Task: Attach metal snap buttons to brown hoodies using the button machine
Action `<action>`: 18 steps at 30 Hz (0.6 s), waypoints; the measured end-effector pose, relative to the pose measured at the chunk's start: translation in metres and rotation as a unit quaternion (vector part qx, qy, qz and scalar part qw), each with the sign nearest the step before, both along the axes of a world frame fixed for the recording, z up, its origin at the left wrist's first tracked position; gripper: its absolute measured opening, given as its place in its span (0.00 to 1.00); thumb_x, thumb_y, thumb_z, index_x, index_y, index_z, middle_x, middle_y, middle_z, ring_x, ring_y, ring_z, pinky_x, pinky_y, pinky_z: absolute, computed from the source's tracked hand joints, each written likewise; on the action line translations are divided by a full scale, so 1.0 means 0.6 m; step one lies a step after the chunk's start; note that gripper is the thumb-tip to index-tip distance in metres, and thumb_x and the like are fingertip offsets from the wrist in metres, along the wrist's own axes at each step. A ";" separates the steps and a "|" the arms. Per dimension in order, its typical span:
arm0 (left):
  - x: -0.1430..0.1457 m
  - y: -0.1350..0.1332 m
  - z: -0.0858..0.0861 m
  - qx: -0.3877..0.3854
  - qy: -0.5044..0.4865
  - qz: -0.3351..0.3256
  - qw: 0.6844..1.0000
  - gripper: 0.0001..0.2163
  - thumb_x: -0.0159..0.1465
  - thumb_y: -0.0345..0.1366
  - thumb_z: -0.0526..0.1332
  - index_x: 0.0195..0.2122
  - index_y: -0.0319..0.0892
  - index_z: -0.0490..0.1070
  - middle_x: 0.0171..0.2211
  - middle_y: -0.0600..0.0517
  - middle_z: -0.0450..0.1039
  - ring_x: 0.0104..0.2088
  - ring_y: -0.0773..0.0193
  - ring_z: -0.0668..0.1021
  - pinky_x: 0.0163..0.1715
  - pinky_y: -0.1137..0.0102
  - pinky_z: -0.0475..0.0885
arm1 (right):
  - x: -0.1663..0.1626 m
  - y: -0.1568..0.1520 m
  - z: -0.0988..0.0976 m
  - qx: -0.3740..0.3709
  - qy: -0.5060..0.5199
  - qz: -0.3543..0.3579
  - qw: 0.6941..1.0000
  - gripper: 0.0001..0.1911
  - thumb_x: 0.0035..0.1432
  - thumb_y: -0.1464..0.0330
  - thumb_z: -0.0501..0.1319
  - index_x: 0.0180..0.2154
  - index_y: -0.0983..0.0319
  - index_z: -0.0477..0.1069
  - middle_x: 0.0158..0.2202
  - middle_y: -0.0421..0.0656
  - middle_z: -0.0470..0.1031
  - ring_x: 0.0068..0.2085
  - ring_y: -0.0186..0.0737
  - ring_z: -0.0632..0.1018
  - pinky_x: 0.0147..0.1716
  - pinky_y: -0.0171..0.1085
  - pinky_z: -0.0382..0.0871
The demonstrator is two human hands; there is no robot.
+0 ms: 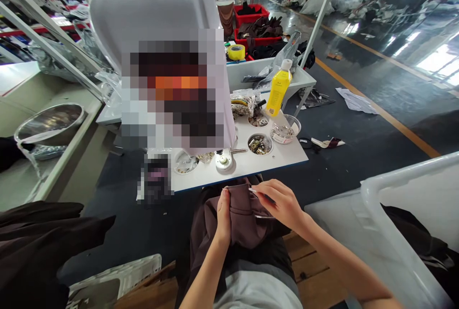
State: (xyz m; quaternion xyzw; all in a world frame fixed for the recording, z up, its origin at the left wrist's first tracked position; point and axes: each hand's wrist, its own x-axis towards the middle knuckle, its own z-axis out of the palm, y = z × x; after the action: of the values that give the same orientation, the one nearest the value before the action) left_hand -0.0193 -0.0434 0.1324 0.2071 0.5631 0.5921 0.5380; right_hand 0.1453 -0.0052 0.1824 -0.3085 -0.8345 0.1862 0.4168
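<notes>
A mauve-brown garment [244, 218] with a zipper lies bunched on my lap at the bottom centre. My left hand [223, 218] grips its left fold, thumb pointing up. My right hand [278, 201] pinches the fabric by the zipper at the top edge. Just beyond the hands stands a white machine table [287, 156] with small round wells of metal fittings [259, 144]. A large white machine [158, 22] rises above it, part of it blurred.
A yellow bottle [278, 89] and a clear bowl of small parts [285, 130] stand on the table. A white plastic bin [401, 213] sits at the right, dark fabric [39, 242] lies at the left. Red crates of garments [258, 31] stand farther back.
</notes>
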 end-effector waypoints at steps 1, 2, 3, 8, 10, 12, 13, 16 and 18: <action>-0.001 0.000 -0.001 -0.005 -0.003 0.005 1.000 0.21 0.54 0.54 0.59 0.35 0.39 0.73 0.33 0.53 0.73 0.36 0.65 0.73 0.39 0.72 0.68 | 0.000 -0.001 -0.001 -0.004 -0.004 0.009 1.000 0.15 0.56 0.78 0.57 0.45 0.59 0.67 0.36 0.43 0.75 0.36 0.35 0.74 0.37 0.35 0.70; -0.001 0.000 -0.002 -0.010 -0.006 0.009 1.000 0.21 0.53 0.54 0.60 0.34 0.39 0.73 0.33 0.53 0.73 0.35 0.66 0.72 0.38 0.73 0.68 | 0.000 -0.002 -0.002 -0.009 -0.005 0.012 1.000 0.15 0.56 0.78 0.57 0.45 0.59 0.67 0.36 0.43 0.75 0.36 0.35 0.74 0.37 0.35 0.70; -0.002 0.001 -0.003 -0.014 -0.008 0.011 1.000 0.21 0.53 0.54 0.60 0.34 0.39 0.73 0.33 0.53 0.73 0.35 0.66 0.72 0.38 0.73 0.68 | 0.000 -0.002 -0.003 -0.013 -0.002 0.010 1.000 0.15 0.56 0.78 0.57 0.45 0.59 0.67 0.36 0.43 0.75 0.36 0.35 0.74 0.37 0.35 0.70; -0.001 0.002 -0.010 -0.003 -0.024 -0.004 1.000 0.20 0.55 0.53 0.59 0.34 0.39 0.73 0.33 0.54 0.73 0.37 0.67 0.73 0.41 0.73 0.67 | -0.006 0.003 -0.007 -0.029 0.037 -0.025 0.999 0.15 0.56 0.78 0.57 0.44 0.59 0.68 0.37 0.44 0.75 0.38 0.34 0.75 0.39 0.34 0.71; -0.002 0.002 -0.011 -0.012 -0.035 0.002 0.999 0.20 0.55 0.53 0.59 0.35 0.39 0.73 0.33 0.53 0.74 0.37 0.66 0.73 0.41 0.72 0.67 | -0.008 0.005 -0.010 -0.037 0.035 -0.014 0.999 0.14 0.56 0.78 0.56 0.44 0.60 0.68 0.36 0.43 0.75 0.38 0.35 0.75 0.39 0.34 0.71; -0.003 0.003 -0.012 -0.029 -0.052 0.009 0.998 0.21 0.54 0.54 0.60 0.35 0.38 0.74 0.33 0.52 0.74 0.37 0.65 0.74 0.41 0.71 0.67 | -0.009 0.004 -0.013 -0.042 0.025 0.006 0.999 0.14 0.56 0.78 0.57 0.44 0.60 0.69 0.36 0.43 0.75 0.38 0.35 0.75 0.38 0.34 0.71; -0.003 0.003 -0.012 -0.034 -0.057 0.012 0.998 0.22 0.54 0.54 0.60 0.36 0.38 0.74 0.33 0.52 0.75 0.37 0.65 0.74 0.41 0.71 0.67 | -0.008 0.003 -0.014 -0.044 0.022 0.013 0.999 0.14 0.56 0.78 0.57 0.44 0.59 0.69 0.36 0.43 0.75 0.37 0.35 0.75 0.38 0.35 0.71; -0.003 0.004 -0.013 -0.038 -0.059 0.011 0.997 0.23 0.53 0.54 0.61 0.36 0.38 0.74 0.35 0.52 0.75 0.38 0.65 0.74 0.42 0.71 0.67 | -0.007 0.003 -0.016 -0.049 0.041 -0.005 0.998 0.14 0.56 0.78 0.57 0.44 0.59 0.69 0.36 0.44 0.75 0.38 0.35 0.75 0.38 0.34 0.71; -0.002 0.003 -0.013 -0.033 -0.059 0.003 0.998 0.22 0.53 0.54 0.60 0.36 0.38 0.74 0.35 0.52 0.75 0.38 0.65 0.74 0.42 0.72 0.67 | -0.008 0.004 -0.015 -0.054 0.060 -0.025 0.996 0.15 0.56 0.79 0.57 0.44 0.59 0.69 0.36 0.44 0.74 0.38 0.35 0.75 0.38 0.34 0.71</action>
State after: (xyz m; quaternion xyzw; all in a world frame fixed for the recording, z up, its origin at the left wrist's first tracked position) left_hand -0.0207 -0.0415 0.1244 0.1524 0.5502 0.5863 0.5748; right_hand 0.1407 -0.0026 0.1731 -0.3395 -0.7890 0.2391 0.4529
